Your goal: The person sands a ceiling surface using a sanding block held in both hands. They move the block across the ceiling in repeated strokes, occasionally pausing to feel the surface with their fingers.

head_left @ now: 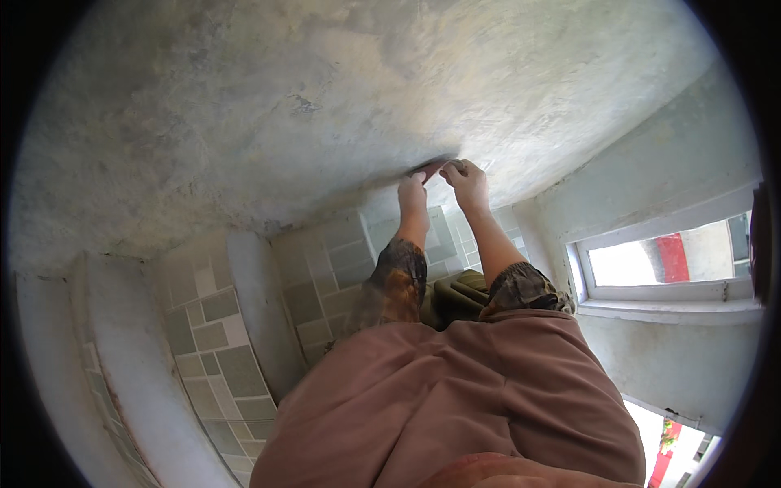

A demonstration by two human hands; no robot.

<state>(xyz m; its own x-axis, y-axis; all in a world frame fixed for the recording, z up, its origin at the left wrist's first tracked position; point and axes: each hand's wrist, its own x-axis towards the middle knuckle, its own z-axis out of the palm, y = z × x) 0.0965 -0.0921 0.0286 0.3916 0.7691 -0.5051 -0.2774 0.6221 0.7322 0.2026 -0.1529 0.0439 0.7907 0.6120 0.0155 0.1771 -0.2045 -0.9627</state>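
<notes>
My left hand (413, 185) is closed, its thumb pressing on a thin reddish-brown sheet (434, 168) that looks like sandpaper. Close by on the right, my right hand (468, 183) pinches the other end of the sheet with bent fingers. Both forearms reach up and away from me, in sleeves with a dark camouflage-like pattern. The sheet is held at or very near a mottled grey, plaster-like surface (268, 122); I cannot tell whether it touches. The undersides of the fingers are hidden.
White-edged steps or ledges (150, 350) with grey-green tile patterns (232, 370) lie at lower left. On the right a white-framed window (667, 301) opens in a pale wall, with another bright opening (675, 443) below it. My brownish-pink top (455, 390) fills the lower middle.
</notes>
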